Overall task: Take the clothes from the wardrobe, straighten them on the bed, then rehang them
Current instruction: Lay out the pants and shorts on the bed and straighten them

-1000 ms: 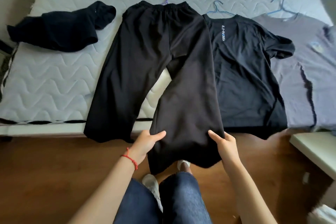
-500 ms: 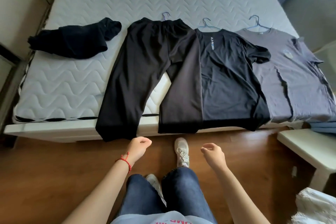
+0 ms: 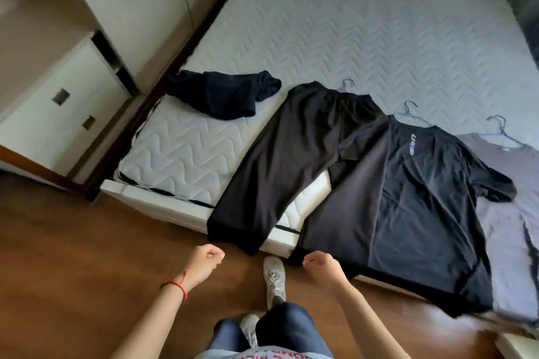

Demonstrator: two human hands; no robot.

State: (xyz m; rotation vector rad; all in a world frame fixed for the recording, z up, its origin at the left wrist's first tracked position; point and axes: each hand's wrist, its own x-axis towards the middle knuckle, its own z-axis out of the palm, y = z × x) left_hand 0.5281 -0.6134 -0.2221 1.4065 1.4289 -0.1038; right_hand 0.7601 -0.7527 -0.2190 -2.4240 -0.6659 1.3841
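Black trousers lie flat on the white quilted bed, legs hanging over the near edge, a hanger hook showing at the waistband. To their right lies a black T-shirt on a blue hanger, then a grey T-shirt on another blue hanger at the frame's right edge. A crumpled black garment sits at the bed's left side. My left hand and my right hand hover over the floor in front of the bed, both curled into loose fists and holding nothing.
A white wardrobe with a dark gap at its door stands left of the bed. A low white cabinet sits in front of it. Brown wooden floor stretches below. My feet in white shoes stand near the bed's edge.
Both hands let go of the right trouser leg and drew back into fists. The view has swung left and tilted, bringing the wardrobe into sight.
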